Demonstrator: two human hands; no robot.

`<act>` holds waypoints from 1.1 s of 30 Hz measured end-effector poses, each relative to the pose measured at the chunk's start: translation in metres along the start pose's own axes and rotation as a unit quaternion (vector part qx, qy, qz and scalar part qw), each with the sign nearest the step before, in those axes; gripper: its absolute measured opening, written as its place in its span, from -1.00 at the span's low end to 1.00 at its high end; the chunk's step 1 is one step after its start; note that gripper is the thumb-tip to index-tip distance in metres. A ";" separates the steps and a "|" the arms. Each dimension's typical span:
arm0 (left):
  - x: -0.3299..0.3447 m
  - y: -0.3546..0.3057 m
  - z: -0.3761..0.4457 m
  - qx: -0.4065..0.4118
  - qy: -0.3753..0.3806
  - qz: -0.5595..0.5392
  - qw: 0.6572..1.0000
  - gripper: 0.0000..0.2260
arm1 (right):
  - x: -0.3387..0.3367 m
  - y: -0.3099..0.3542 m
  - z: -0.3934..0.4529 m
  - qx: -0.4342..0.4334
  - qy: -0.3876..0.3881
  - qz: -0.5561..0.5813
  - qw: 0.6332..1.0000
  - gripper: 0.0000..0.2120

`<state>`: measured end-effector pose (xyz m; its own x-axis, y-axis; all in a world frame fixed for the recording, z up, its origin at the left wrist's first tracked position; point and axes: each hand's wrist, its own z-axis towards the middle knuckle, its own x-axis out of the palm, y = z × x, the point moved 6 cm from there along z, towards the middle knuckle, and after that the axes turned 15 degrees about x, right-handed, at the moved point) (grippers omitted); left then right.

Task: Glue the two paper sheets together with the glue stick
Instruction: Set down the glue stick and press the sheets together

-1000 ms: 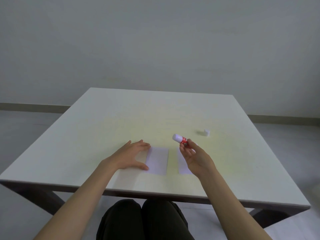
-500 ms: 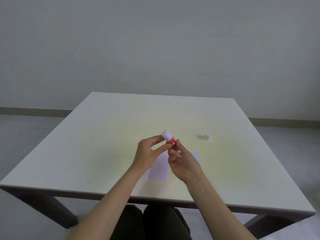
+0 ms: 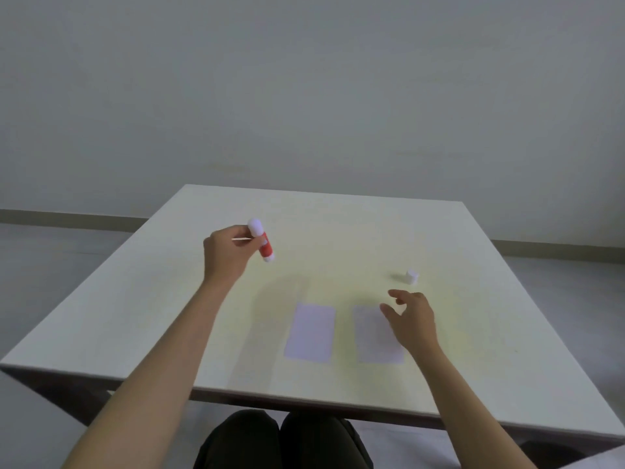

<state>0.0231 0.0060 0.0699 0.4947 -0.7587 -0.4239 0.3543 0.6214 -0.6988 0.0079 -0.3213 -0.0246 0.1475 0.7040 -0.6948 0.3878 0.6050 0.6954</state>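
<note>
Two pale lilac paper sheets lie flat side by side near the table's front edge: the left sheet [image 3: 311,332] fully visible, the right sheet [image 3: 373,336] partly covered by my right hand. My left hand [image 3: 227,252] is raised above the table's left middle, shut on a red glue stick [image 3: 261,241] with white ends, tilted nearly upright. My right hand [image 3: 412,318] hovers over the right sheet's far right corner, fingers apart and holding nothing. A small white cap [image 3: 411,276] stands on the table just beyond my right hand.
The cream table [image 3: 169,316] fills the lower view, its front edge close to my dark-clothed knees [image 3: 280,441]. A grey wall and floor lie behind.
The glue stick passed from my right hand to my left, which carried it up and to the left. My right hand let go and moved right over the right sheet.
</note>
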 end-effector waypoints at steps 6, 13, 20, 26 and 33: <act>0.001 0.037 0.001 -0.049 0.015 0.034 0.998 -0.79 | 0.008 -0.005 0.009 -0.005 0.017 -0.088 0.996 -0.57; 0.019 0.049 -0.009 -0.040 0.052 0.037 0.997 -0.67 | 0.008 -0.004 0.012 -0.018 -0.007 -0.116 0.993 -0.67; 0.024 0.058 -0.013 -0.054 0.065 0.028 0.996 -0.69 | 0.004 -0.002 0.019 -0.014 -0.008 -0.104 0.994 -0.80; 0.026 0.060 -0.015 -0.065 0.066 0.028 0.995 -0.71 | 0.003 0.002 0.024 -0.029 0.020 -0.131 0.991 -0.70; 0.029 0.060 -0.017 -0.069 0.068 0.021 0.995 -0.71 | -0.001 0.010 0.034 -0.027 0.076 -0.157 0.984 -0.78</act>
<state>0.0449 0.0180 0.0061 0.3914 -0.7578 -0.5220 0.2177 0.6274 -0.7476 0.0424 -0.3289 -0.0234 -0.1109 0.5246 -0.8441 0.3435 0.8172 0.4627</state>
